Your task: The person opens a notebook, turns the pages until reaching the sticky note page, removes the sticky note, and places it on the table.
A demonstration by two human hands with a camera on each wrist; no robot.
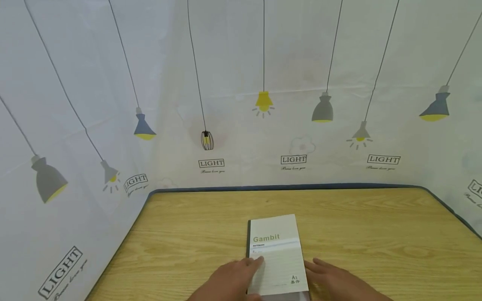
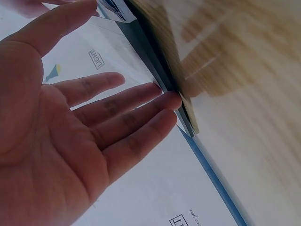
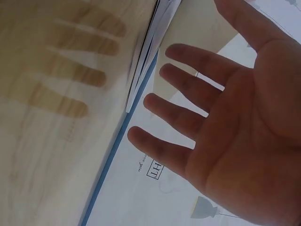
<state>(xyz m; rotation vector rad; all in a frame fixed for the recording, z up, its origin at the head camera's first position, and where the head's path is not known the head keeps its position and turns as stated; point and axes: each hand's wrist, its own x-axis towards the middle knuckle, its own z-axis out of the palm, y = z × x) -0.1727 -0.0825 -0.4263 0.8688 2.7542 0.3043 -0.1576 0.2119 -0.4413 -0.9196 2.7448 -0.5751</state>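
A pale notebook (image 1: pixel 278 267) with "Gambit" on its cover lies on the wooden table, its dark spine (image 2: pixel 148 56) toward my left hand (image 1: pixel 229 279). That hand's fingers are fairly straight. Some fingertips (image 2: pixel 171 100) meet the spine, while the index finger reaches over the cover and the thumb is by the near edge. On the other side, my right hand (image 1: pixel 337 279) has its fingers extended and spread, the fingertips close beside the page edges (image 3: pixel 149 56). The loose page edges stand slightly apart in the right wrist view.
The wood-grain table (image 1: pixel 188 234) is bordered by a dark blue edge (image 1: pixel 282 187). White sheeting (image 1: pixel 241 62) printed with hanging lamps and "LIGHT" labels rises behind it and along both sides. The tabletop mirrors the hands in the wrist views.
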